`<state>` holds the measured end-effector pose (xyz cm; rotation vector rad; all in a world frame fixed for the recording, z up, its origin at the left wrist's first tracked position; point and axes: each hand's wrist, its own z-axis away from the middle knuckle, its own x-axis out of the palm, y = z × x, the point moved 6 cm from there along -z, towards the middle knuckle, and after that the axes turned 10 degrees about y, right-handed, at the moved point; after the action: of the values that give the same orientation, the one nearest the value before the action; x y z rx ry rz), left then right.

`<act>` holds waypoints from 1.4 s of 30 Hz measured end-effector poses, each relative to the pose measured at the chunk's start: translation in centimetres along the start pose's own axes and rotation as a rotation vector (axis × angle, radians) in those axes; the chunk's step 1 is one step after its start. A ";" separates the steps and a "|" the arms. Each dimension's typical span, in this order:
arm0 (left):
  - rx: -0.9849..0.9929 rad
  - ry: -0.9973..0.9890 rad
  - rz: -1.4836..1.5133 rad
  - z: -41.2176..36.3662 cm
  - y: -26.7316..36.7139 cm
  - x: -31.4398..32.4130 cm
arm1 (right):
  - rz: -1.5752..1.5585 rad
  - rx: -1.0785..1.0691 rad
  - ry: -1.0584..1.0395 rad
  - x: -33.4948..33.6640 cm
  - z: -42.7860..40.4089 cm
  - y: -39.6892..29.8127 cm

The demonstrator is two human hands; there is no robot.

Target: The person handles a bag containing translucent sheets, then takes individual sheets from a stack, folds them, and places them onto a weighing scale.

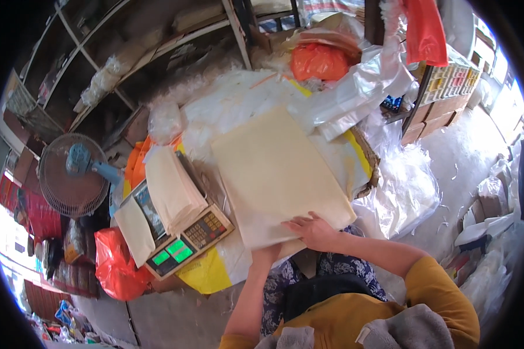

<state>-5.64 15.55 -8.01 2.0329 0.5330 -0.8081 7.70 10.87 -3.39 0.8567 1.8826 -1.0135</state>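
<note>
A large stack of cream-coloured sheets [284, 174], paper or thin plastic, lies in front of me on the covered table. My right hand [314, 232] rests palm down on its near edge, fingers spread. At the same edge, further left, my left hand [267, 255] reaches beneath the sheets, so its fingers are hidden. To the left stands an electronic weighing scale [190, 240] with lit green displays and a keypad. A thick bundle of folded cream sheets [170, 187] sits on its pan, and another cream piece [135, 231] leans at its left side.
A blue fan [76, 170] stands left of the scale, above a red plastic bag [118, 264]. Clear plastic bags [353, 87] cover the table's far right. More clear plastic [401, 187] hangs by its right edge. Metal shelves [157, 52] rise behind. Cartons [436, 113] stand at right.
</note>
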 end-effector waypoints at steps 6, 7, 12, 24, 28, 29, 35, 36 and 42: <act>-0.045 -0.145 -0.408 -0.2 1.8 1.3 | -0.048 0.009 0.307 -11.8 -8.4 2.7; -0.093 -0.173 -0.379 -0.3 1.7 1.0 | -0.056 0.021 0.375 -15.7 -9.7 2.0; -0.088 -0.197 -0.386 -0.4 1.6 0.6 | 0.116 -0.112 0.510 -21.3 -7.7 -2.8; 0.261 0.194 -0.118 0.5 -0.1 -4.9 | 0.244 -0.237 0.343 -5.3 4.9 0.2; 0.118 0.030 0.180 0.5 1.6 -5.6 | 0.359 -0.162 0.178 -6.6 7.3 5.3; 0.100 -0.017 0.194 1.0 1.3 -5.3 | 0.274 -0.093 -0.072 -6.1 7.8 6.1; -0.096 -0.007 0.067 3.4 0.3 -6.7 | -0.367 0.286 -0.514 -11.3 8.9 5.7; -0.191 -0.054 0.051 3.3 -0.3 -6.9 | -0.630 0.423 -0.372 -12.6 8.7 7.1; -0.502 0.133 0.146 -0.4 -3.0 -8.1 | -1.013 0.699 0.194 -8.6 4.5 13.4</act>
<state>-13.04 16.93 -3.77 1.6409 0.5868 -0.4009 24.13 11.30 -1.71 0.2949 2.1685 -2.3614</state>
